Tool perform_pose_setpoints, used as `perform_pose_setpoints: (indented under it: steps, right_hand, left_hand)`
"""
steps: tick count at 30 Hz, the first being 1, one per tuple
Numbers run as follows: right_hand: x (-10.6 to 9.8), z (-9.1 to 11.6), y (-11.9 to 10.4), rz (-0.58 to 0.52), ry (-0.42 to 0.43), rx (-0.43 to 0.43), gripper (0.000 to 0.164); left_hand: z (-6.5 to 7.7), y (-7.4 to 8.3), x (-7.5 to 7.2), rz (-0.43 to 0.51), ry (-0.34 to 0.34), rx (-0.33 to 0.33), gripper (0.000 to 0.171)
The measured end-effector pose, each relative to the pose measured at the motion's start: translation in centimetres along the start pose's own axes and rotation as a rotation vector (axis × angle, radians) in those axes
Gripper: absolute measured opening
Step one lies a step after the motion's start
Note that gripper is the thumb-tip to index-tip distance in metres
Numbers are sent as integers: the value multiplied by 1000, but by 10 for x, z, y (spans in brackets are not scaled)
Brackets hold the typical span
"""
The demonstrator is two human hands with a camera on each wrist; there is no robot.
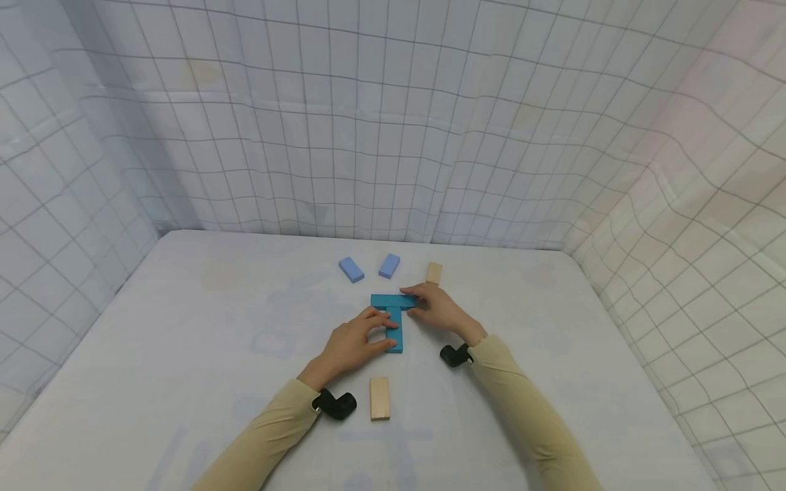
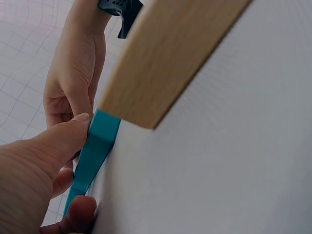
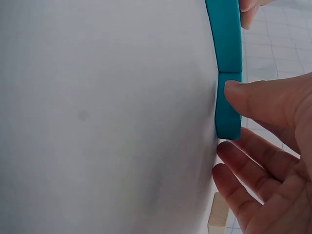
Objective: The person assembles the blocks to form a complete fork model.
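Observation:
Two flat teal blocks lie on the white table in a T shape. One is the crossbar block (image 1: 385,301), set sideways; the other is the stem block (image 1: 394,335), which runs from its middle toward me. My left hand (image 1: 353,341) pinches the stem block from the left, thumb at its near end in the left wrist view. With thumb and fingers, my right hand (image 1: 441,311) holds the crossbar's right end. The right wrist view shows the crossbar (image 3: 227,112) meeting the stem (image 3: 225,36) along a thin seam.
A plain wooden block (image 1: 379,399) lies nearer me, looming large in the left wrist view. Beyond the T are two light-blue blocks, one left (image 1: 351,270) and one right (image 1: 389,266), and another wooden block (image 1: 434,272) just past my right hand. Grid-patterned cloth (image 1: 368,136) hangs behind the table.

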State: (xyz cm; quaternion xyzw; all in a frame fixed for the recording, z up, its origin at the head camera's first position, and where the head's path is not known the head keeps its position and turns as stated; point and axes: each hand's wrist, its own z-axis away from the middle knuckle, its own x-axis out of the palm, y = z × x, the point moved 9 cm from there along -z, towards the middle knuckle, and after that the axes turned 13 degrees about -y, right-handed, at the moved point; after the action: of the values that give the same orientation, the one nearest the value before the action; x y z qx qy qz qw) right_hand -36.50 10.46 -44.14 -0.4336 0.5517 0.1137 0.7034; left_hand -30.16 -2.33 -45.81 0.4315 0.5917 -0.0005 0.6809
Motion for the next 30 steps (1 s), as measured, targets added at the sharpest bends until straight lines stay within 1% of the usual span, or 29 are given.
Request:
perform_pose_setpoints:
  steps: [5,8,15,20,26,30]
  right_hand:
    - [-2,7,-5,-12,28,-18,41]
    - [-2,12,-6,7,31,-21,40]
    - [-2,31,-6,39,21,22,41]
    - [-3,45,-13,37,17,19,41]
    - [-5,58,-32,33,29,-45,38]
    - [-2,65,-46,67,29,-99,36]
  left_hand:
    - [-1,1,1,-6,13,8,32]
    - [-1,2,1,-10,13,9,33]
    - [-1,-1,0,-12,20,3,34]
    - [-2,-3,2,-14,15,-8,34]
    - [-1,-4,2,-12,18,-10,34]
    - [-1,-5,2,-14,20,-17,34]
